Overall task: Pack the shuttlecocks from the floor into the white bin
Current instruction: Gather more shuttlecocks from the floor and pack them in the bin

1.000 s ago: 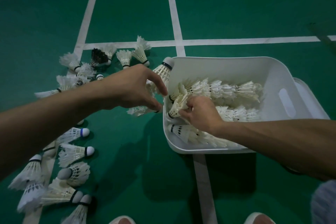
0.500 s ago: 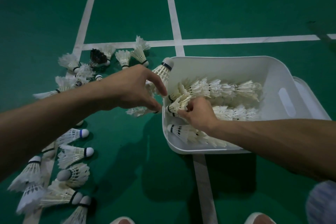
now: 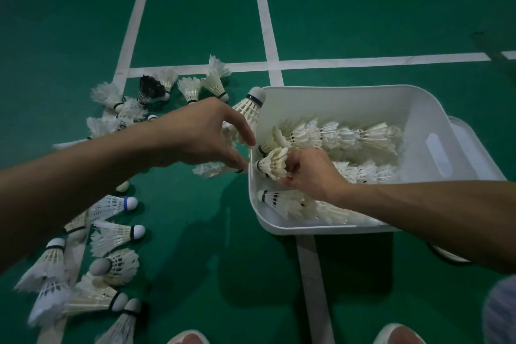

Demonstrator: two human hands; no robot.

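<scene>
Single head-worn wide-angle view, facing forward-down, close above white bin (image 3: pixel 363 98) on green floor (image 3: pixel 195 22).

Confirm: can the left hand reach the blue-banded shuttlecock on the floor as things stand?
Likely yes. The blue-banded shuttlecock lies uncovered on the floor beside the left forearm, nothing stacked on it. The left hand is near the rim of the white bin, so it would need to draw back.

Badminton court — green floor (image 3: pixel 363 8), white lines (image 3: pixel 264 8)
</scene>
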